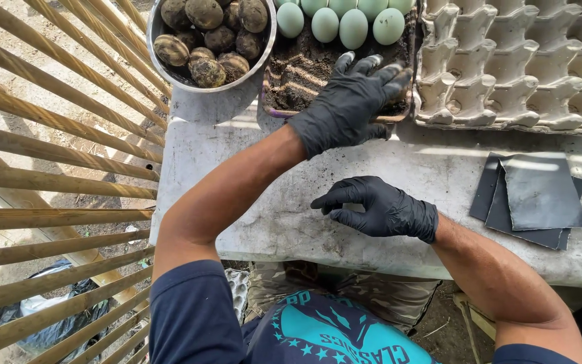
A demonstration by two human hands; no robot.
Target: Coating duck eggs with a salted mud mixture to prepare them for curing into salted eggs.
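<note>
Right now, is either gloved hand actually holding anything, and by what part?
Nothing is visibly held. The left hand lies spread, palm down, on the dark soil in the tray; the right hand rests on the table, fingers curled, seemingly empty.

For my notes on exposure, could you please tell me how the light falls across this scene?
Head view: sharp and sunlit; slat shadows stripe the dark soil tray; pale glare bands the grey table; the black-gloved left hand and right hand lose surface detail.
</note>
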